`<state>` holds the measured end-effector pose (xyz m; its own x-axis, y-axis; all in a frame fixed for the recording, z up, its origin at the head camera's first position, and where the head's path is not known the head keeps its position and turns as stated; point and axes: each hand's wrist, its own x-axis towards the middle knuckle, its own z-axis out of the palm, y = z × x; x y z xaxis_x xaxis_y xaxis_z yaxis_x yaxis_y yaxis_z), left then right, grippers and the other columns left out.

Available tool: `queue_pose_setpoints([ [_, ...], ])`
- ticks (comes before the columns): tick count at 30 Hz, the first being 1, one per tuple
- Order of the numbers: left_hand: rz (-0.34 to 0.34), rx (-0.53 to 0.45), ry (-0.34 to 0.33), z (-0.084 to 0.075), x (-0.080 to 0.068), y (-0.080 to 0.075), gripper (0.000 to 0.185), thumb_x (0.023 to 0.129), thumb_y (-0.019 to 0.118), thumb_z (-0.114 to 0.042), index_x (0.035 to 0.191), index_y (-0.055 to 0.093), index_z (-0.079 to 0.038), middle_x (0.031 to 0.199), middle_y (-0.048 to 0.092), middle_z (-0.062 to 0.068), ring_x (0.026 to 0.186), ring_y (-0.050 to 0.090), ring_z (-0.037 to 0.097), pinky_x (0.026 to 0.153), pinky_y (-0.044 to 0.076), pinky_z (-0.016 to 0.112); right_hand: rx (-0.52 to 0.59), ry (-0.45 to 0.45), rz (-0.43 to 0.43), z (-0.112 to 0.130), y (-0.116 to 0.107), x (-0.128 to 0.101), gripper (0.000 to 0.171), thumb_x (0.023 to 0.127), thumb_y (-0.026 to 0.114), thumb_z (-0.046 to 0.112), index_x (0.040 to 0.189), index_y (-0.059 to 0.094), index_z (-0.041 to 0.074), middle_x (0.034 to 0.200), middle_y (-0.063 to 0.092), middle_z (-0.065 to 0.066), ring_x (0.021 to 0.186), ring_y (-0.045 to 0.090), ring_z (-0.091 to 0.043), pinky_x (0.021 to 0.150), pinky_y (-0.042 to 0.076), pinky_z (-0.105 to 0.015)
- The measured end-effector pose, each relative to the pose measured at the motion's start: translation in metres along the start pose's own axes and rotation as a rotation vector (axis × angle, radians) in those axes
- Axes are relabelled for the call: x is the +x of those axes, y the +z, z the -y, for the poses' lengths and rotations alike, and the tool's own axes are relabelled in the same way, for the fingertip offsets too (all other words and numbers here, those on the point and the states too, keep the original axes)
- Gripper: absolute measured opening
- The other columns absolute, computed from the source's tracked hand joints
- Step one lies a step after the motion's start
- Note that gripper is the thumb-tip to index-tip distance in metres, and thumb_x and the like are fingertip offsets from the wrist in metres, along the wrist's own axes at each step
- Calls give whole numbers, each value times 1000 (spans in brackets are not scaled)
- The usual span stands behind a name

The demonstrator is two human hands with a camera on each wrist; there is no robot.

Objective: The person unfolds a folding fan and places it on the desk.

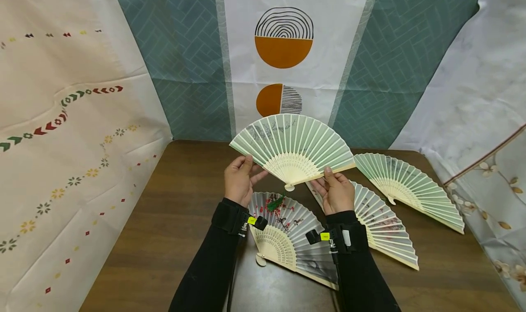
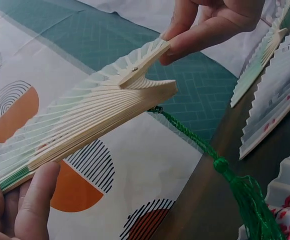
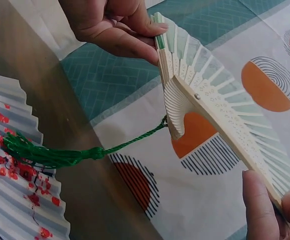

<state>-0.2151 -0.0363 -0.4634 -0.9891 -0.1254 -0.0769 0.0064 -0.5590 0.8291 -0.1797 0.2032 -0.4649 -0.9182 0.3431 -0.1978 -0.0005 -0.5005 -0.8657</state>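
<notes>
A pale green folding fan (image 1: 289, 138) with faint dark script is spread wide and held up above the table. At its left end, the left hand (image 1: 239, 179) pinches the outer rib between thumb and fingers. The right hand (image 1: 338, 191) grips the outer rib on the other side. From the fan's pivot end a green tassel (image 2: 247, 200) hangs on a cord, also plain in the right wrist view. Beneath the hands lies a grey-white fan (image 1: 283, 232) with red blossoms, spread on the table and partly covered by the right forearm.
To the right, a white fan (image 1: 382, 225) with pinkish print lies spread, partly behind the right hand. Farther right lies another green fan (image 1: 411, 184). The brown wooden table (image 1: 164, 239) meets a teal and white patterned cloth (image 1: 189, 74) at the back.
</notes>
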Motion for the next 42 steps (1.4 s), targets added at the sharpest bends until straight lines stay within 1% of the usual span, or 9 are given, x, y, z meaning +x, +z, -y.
queue_pose_setpoints([
  [4, -15, -39, 6, 1, -1, 3, 26, 120, 56, -8, 97, 65, -2, 99, 58, 8, 90, 69, 21, 85, 75, 39, 30, 1, -20, 0, 1, 1, 21, 119, 58, 13, 99, 62, 6, 100, 74, -1, 91, 86, -10, 85, 72, -26],
  [8, -33, -88, -3, 4, -1, 6, 28, 120, 56, -8, 94, 67, -8, 98, 61, 6, 89, 68, 19, 85, 75, 38, 58, 5, -54, 0, 1, 2, 16, 119, 58, 14, 106, 65, 6, 102, 74, -1, 92, 85, -10, 86, 72, -25],
  [14, -63, -138, 1, 8, -1, 11, 29, 120, 55, -8, 96, 70, -11, 98, 62, 6, 90, 69, 19, 85, 75, 37, 102, -10, -86, 0, 0, 5, 13, 120, 55, 12, 111, 59, 3, 111, 67, -4, 93, 84, -10, 90, 72, -26],
  [17, -78, -157, 3, 10, -2, 13, 29, 120, 55, -8, 96, 71, -11, 100, 61, 5, 91, 68, 19, 86, 75, 37, 139, -22, -103, 0, 2, 5, 12, 119, 56, 11, 114, 60, 2, 110, 70, -4, 92, 84, -10, 87, 72, -25],
  [22, -84, -183, 10, 15, -4, 17, 28, 120, 55, -10, 94, 65, -9, 103, 58, 7, 98, 66, 23, 91, 74, 40, 230, -27, -145, 0, 3, 5, 12, 117, 58, 11, 111, 56, 1, 102, 68, -6, 84, 80, -12, 79, 72, -25],
  [27, -117, -217, 33, 23, -6, 20, 29, 120, 55, -12, 93, 62, -8, 107, 62, 7, 101, 70, 25, 92, 74, 41, 298, -26, -162, -2, 2, 4, 12, 117, 58, 10, 109, 54, 1, 101, 66, -7, 80, 77, -15, 80, 73, -27],
  [31, -155, -247, 55, 26, -9, 24, 32, 120, 55, -12, 89, 61, -10, 103, 61, 6, 99, 69, 24, 90, 75, 40, 311, -33, -178, -3, 4, 3, 13, 117, 58, 9, 108, 54, 1, 101, 65, -7, 79, 76, -14, 80, 73, -27],
  [36, -157, -256, 82, 27, -11, 24, 33, 120, 55, -13, 88, 60, -11, 101, 59, 5, 100, 65, 23, 95, 74, 42, 299, -47, -181, -3, 7, 3, 11, 117, 60, 11, 112, 58, 1, 102, 70, -6, 83, 81, -14, 80, 73, -26],
  [42, -169, -252, 51, 28, -14, 14, 33, 121, 57, -15, 88, 61, -12, 101, 56, 3, 105, 60, 23, 100, 73, 45, 239, -12, -159, -10, 5, 4, 11, 117, 59, 13, 115, 58, 2, 103, 68, -6, 88, 80, -13, 85, 72, -25],
])
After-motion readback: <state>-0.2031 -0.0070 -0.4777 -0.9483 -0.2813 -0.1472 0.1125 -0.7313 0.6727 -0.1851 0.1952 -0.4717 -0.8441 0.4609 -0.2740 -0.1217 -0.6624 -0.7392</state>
